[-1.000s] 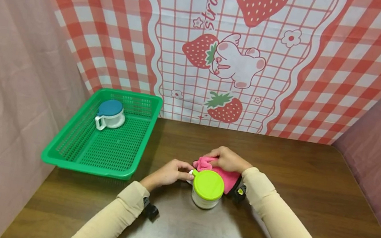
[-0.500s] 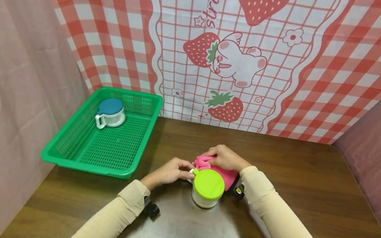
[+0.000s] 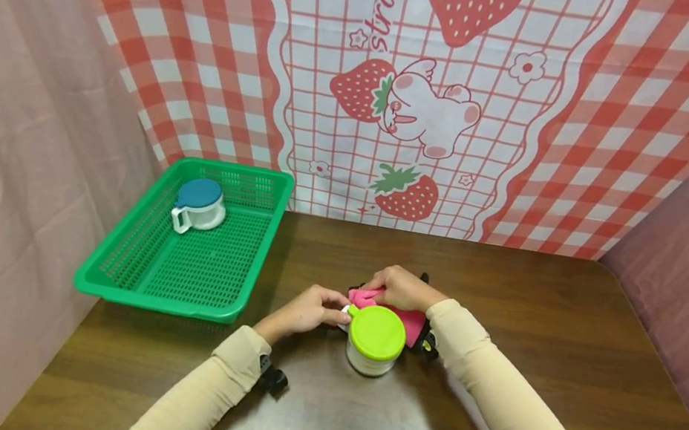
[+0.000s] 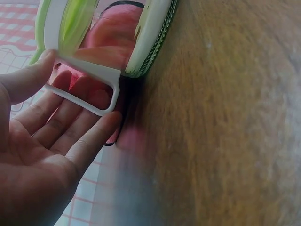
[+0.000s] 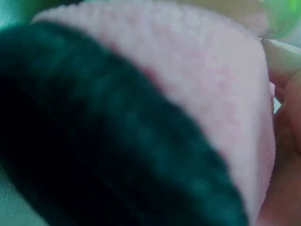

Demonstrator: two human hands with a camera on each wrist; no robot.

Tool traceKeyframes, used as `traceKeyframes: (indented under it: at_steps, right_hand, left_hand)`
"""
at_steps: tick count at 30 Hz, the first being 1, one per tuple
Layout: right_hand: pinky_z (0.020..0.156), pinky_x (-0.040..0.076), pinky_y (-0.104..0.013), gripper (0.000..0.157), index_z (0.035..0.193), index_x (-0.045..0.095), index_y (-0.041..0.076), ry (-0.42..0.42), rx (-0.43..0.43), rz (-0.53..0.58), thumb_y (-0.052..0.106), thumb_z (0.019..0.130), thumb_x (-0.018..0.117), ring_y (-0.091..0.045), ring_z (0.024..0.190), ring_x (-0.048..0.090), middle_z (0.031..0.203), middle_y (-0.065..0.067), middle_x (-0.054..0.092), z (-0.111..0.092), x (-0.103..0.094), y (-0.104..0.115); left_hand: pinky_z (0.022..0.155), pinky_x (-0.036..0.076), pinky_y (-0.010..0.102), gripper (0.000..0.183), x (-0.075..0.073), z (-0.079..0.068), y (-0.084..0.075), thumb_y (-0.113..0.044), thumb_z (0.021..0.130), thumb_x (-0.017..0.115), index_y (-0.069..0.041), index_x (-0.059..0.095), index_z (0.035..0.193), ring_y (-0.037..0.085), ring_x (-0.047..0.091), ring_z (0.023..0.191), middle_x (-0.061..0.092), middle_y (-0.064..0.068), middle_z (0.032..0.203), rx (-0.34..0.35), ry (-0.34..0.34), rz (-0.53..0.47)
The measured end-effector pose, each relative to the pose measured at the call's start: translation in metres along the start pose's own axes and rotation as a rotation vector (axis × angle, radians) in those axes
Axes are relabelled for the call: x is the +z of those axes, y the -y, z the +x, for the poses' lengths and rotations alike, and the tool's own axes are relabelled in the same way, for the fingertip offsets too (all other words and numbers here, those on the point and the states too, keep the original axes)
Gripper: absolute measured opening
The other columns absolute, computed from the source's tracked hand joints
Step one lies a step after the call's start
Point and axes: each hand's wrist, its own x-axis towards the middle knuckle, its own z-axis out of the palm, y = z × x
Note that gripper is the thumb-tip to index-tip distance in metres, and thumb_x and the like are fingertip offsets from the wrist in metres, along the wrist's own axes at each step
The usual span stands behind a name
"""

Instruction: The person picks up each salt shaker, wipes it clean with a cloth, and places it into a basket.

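A clear jar with a lime green lid (image 3: 377, 333) stands upright on the table. My left hand (image 3: 307, 310) pinches its white handle (image 4: 84, 101); the left wrist view shows the thumb on top of the handle and the fingers beneath and behind it. Against the jar's far side, my right hand (image 3: 403, 289) holds a pink cloth (image 3: 412, 326) with a black border (image 5: 117, 117). The cloth fills most of the right wrist view, with fingers (image 5: 288, 117) at its right edge. Pink shows through the glass in the left wrist view.
A green plastic basket (image 3: 196, 297) stands at the left of the wooden table (image 3: 542, 336). Inside it sits a similar jar with a blue lid (image 3: 200, 194). A checked strawberry curtain (image 3: 355, 149) hangs behind the table, with pink curtains on both sides.
My right hand has shifted slightly down with the cloth, and a bit of black border now pokes up behind it. The left hand and the jar have stayed in place.
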Motion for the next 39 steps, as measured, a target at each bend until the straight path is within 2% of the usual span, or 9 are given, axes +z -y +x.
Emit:
traceKeyframes:
  at_steps: [4, 6, 11, 16, 19, 21, 27, 32, 39]
  right_hand:
    - [0.063, 0.038, -0.019, 0.027, 0.107, 0.076, 0.010, 0.031, -0.004, -0.102, 0.004, 0.082, 0.071, -0.005, 0.068, 0.047, 0.079, -0.003, 0.068, 0.000, -0.001, 0.003]
    - [0.062, 0.038, -0.019, 0.024, 0.103, 0.078, 0.011, 0.036, -0.020, -0.150, 0.004, 0.081, 0.071, -0.005, 0.067, 0.046, 0.078, -0.001, 0.068, 0.000, -0.002, 0.004]
    - [0.060, 0.038, -0.021, 0.011, 0.083, 0.077, 0.013, 0.045, -0.064, -0.245, 0.005, 0.080, 0.070, -0.006, 0.064, 0.044, 0.071, 0.003, 0.064, -0.005, -0.005, 0.006]
    - [0.058, 0.032, -0.022, 0.015, 0.066, 0.065, 0.012, 0.043, -0.043, -0.267, 0.001, 0.075, 0.068, -0.007, 0.061, 0.036, 0.062, 0.007, 0.048, -0.015, -0.008, 0.003]
    - [0.060, 0.033, -0.022, 0.014, 0.067, 0.066, 0.013, 0.018, 0.000, -0.265, 0.001, 0.074, 0.068, -0.007, 0.062, 0.036, 0.063, 0.008, 0.048, -0.024, -0.009, -0.001]
    - [0.061, 0.034, -0.023, 0.014, 0.067, 0.065, 0.013, -0.002, 0.034, -0.252, 0.001, 0.075, 0.067, -0.008, 0.063, 0.038, 0.064, 0.006, 0.049, -0.030, -0.009, -0.003]
    - [0.067, 0.044, -0.025, 0.008, 0.083, 0.075, 0.012, -0.074, 0.117, -0.129, 0.006, 0.080, 0.070, -0.008, 0.072, 0.052, 0.080, 0.000, 0.068, -0.050, -0.010, -0.006]
    - [0.067, 0.046, -0.022, 0.022, 0.103, 0.077, 0.007, -0.146, 0.199, -0.009, 0.009, 0.081, 0.071, -0.009, 0.078, 0.058, 0.096, -0.008, 0.075, -0.064, -0.008, -0.007]
    - [0.063, 0.043, -0.021, 0.018, 0.097, 0.078, 0.006, -0.272, 0.333, 0.137, 0.011, 0.081, 0.072, -0.012, 0.074, 0.054, 0.088, -0.006, 0.074, -0.080, 0.001, -0.005]
  left_hand:
    - [0.080, 0.058, 0.031, 0.025, 0.000, 0.000, 0.000, -0.008, 0.089, 0.068, 0.008, 0.068, 0.108, 0.003, 0.060, 0.080, 0.071, 0.019, 0.101, 0.000, 0.004, -0.001]
    - [0.080, 0.058, 0.031, 0.025, 0.000, 0.000, 0.000, -0.008, 0.089, 0.068, 0.007, 0.068, 0.108, 0.003, 0.060, 0.079, 0.071, 0.019, 0.101, 0.004, 0.003, 0.003]
    - [0.079, 0.059, 0.034, 0.025, 0.000, 0.000, 0.001, -0.008, 0.088, 0.069, 0.008, 0.069, 0.107, 0.003, 0.060, 0.078, 0.071, 0.019, 0.099, 0.006, -0.005, 0.002]
    - [0.080, 0.059, 0.034, 0.025, 0.001, 0.000, 0.000, -0.007, 0.088, 0.069, 0.008, 0.068, 0.108, 0.004, 0.061, 0.079, 0.071, 0.020, 0.101, 0.006, -0.009, 0.000]
    - [0.079, 0.059, 0.034, 0.026, 0.001, 0.000, 0.000, -0.007, 0.088, 0.068, 0.008, 0.068, 0.109, 0.005, 0.061, 0.080, 0.070, 0.022, 0.103, 0.008, -0.022, 0.009]
    - [0.079, 0.059, 0.034, 0.027, 0.001, 0.000, -0.001, -0.007, 0.088, 0.068, 0.009, 0.068, 0.110, 0.006, 0.061, 0.080, 0.070, 0.022, 0.103, 0.006, -0.035, 0.017]
    - [0.076, 0.059, 0.035, 0.027, 0.001, -0.001, -0.002, -0.008, 0.088, 0.069, 0.009, 0.068, 0.109, 0.006, 0.060, 0.079, 0.070, 0.022, 0.102, 0.014, -0.076, 0.021]
    - [0.075, 0.059, 0.038, 0.027, 0.003, -0.002, -0.003, -0.006, 0.088, 0.068, 0.011, 0.067, 0.109, 0.007, 0.060, 0.078, 0.069, 0.025, 0.102, 0.009, -0.112, -0.009]
    - [0.075, 0.059, 0.037, 0.027, 0.003, -0.001, 0.001, -0.008, 0.088, 0.069, 0.010, 0.068, 0.109, 0.010, 0.063, 0.080, 0.070, 0.024, 0.104, -0.009, -0.132, -0.003]
